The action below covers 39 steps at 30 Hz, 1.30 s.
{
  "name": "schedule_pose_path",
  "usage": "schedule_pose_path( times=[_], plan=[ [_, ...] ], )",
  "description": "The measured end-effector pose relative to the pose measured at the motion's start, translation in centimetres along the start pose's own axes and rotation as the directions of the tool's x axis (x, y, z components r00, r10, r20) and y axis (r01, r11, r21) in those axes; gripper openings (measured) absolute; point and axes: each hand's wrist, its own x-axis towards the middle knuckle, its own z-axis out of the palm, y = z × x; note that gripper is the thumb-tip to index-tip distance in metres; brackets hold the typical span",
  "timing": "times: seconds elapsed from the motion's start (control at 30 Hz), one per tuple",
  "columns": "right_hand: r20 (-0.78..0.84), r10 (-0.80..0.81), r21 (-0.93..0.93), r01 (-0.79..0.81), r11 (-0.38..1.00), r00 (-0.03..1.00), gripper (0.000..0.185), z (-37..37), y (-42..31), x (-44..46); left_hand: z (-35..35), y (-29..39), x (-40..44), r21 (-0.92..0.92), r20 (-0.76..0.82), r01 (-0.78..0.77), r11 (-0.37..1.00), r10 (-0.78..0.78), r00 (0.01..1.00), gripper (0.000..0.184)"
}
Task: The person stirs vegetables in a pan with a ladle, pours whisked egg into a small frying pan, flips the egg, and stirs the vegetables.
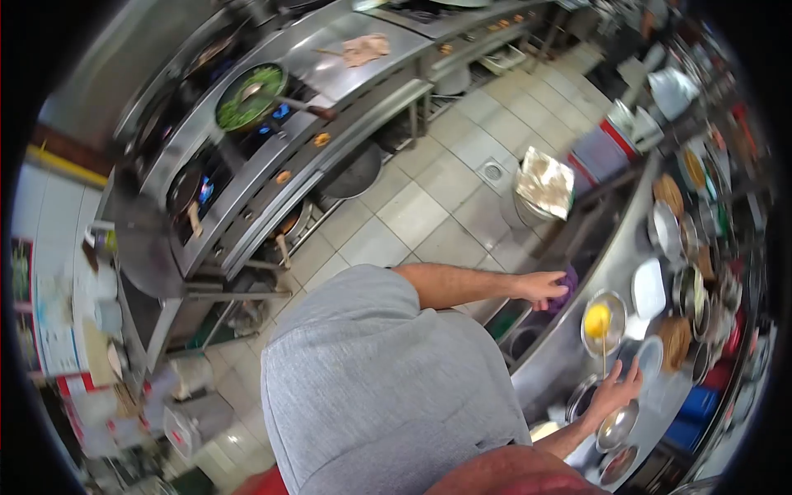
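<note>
My left hand (541, 287) is closed on a bunched purple cloth (564, 290) at the edge of the steel counter (551, 356). My right hand (612, 389) is over the counter, its fingers spread and slightly curled. Right by its fingertips, a thin stick (605, 345) leans out of a metal bowl (586, 333) holding yellow liquid (598, 319) that looks like beaten egg; I see no firm grip on the stick. A pale blue-rimmed bowl (650, 356) stands just beyond this hand. Close to my right wrist is another metal bowl (617, 426).
Behind me, a pan (224, 113) of greens with a ladle (253, 92) sits over a lit burner. A smaller pan (183, 188) is beside another flame. A foil-topped bin (528, 206) stands on the tiled floor (406, 213). A white dish (648, 289) lies on the counter.
</note>
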Motion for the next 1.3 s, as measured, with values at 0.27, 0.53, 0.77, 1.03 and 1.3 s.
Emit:
schedule_pose_path(
  times=[0.27, 0.53, 0.77, 1.03, 1.3],
  plan=[
    [-0.073, -0.755, 0.693, 0.578, 0.431, 0.651, 0.047, 5.0, -33.7, 1.0, -20.3, -11.4, -23.7, -0.145, -0.673, 0.184, 0.972, -0.234, 0.702, 0.056],
    [0.070, -0.974, 0.492, 0.842, 0.221, 0.215, 0.068, 17.1, -68.5, -2.0, -36.7, -0.3, -40.2, -0.207, -0.970, -0.751, 0.627, -0.033, 0.239, 0.079],
    [0.372, -0.927, 0.662, 0.689, 0.294, 0.038, 0.061, 14.3, -70.5, -1.9, -45.2, 6.7, -42.1, -0.371, -0.925, -0.884, 0.285, -0.022, 0.380, 0.045],
    [0.441, -0.890, 0.546, 0.753, 0.366, 0.113, 0.059, 13.2, -70.0, 1.9, -42.3, 7.1, -38.6, -0.153, -0.988, -0.821, 0.549, -0.104, 0.115, 0.022],
    [0.353, -0.935, 0.772, 0.555, 0.311, 0.033, 0.054, 15.8, -68.8, 5.2, -46.0, 5.1, -40.6, -0.162, -0.985, -0.769, 0.618, -0.145, 0.091, 0.026]
  ],
)
